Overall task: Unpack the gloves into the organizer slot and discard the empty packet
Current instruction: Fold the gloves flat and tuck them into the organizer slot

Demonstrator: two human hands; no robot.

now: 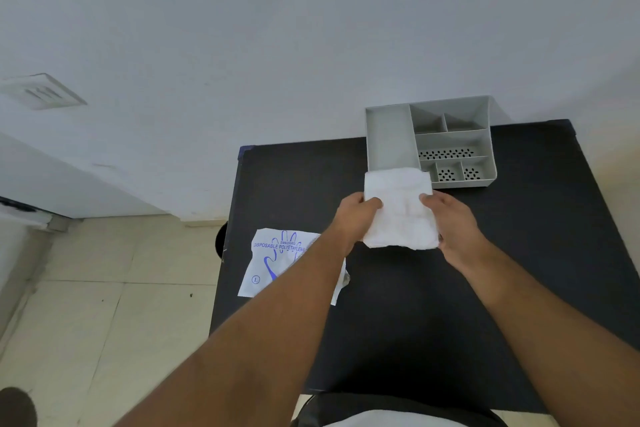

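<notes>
Left hand (353, 218) and right hand (453, 224) both clutch the folded gloves (400, 208) near the organizer (391, 135) at the table's (519, 253) far edge; the seemingly empty packet (277, 263) overhangs its left edge.

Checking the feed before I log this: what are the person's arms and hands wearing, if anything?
Both forearms are bare as far as the frame shows: no sleeves come into view. The left hand and right hand wear no gloves, and I can see no rings, watch, wristband or markings on either. Anything above the forearms is out of view.
</notes>
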